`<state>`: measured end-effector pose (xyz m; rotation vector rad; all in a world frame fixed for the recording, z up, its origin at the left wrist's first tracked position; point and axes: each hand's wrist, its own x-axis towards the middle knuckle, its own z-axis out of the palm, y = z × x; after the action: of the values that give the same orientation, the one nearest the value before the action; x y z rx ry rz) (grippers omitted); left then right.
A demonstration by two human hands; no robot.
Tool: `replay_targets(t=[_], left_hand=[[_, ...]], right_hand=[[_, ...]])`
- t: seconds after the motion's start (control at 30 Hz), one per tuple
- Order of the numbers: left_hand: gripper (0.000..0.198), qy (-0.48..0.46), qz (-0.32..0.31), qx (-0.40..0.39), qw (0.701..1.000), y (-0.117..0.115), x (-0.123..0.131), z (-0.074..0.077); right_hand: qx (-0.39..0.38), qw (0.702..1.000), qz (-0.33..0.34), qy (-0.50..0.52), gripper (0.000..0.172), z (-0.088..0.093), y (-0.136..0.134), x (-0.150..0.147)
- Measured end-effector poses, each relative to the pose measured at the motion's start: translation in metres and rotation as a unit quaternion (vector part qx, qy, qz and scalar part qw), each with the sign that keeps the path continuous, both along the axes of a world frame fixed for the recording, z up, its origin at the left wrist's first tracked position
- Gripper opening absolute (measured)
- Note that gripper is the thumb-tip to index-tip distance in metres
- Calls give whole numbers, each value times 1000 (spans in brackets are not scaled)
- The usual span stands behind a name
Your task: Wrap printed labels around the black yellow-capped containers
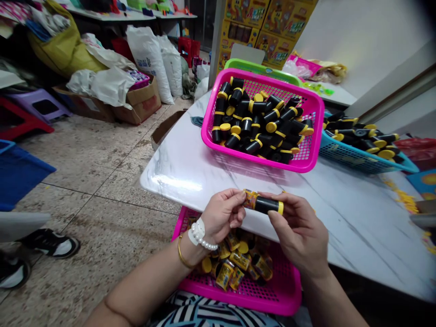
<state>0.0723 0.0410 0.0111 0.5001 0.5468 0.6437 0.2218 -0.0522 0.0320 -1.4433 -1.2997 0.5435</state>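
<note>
Both hands hold one small black tube (266, 205) with a yellow cap, just above the near edge of the white marble table (204, 172). My left hand (223, 214) pinches its left end, where a colourful label (250, 199) is wrapped. My right hand (299, 231) grips the capped right end. A pink basket (272, 295) on my lap under the hands holds several labelled tubes (238, 263). Farther back on the table, a second pink basket (311, 136) is full of plain black tubes (259, 122).
A blue basket (350, 159) with more black tubes sits at the right. A green basket (259, 68) stands behind the pink one. Yellow cartons (269, 22), sacks and boxes (143, 102) line the back. Another person's shoes (51, 243) rest on the floor at left.
</note>
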Motion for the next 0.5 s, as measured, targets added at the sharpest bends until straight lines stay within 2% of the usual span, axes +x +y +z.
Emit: replay_targets(t=[0.23, 0.4, 0.5], left_hand=[[41, 2, -20, 6, 1000, 2, -2, -2], [41, 18, 14, 12, 1000, -6, 0, 0], [38, 49, 31, 44, 997, -12, -6, 1]], right_hand=[[0, 995, -34, -97, 29, -1, -1, 5], [-12, 997, 14, -75, 29, -3, -2, 5], [27, 998, -4, -65, 33, -2, -6, 9]])
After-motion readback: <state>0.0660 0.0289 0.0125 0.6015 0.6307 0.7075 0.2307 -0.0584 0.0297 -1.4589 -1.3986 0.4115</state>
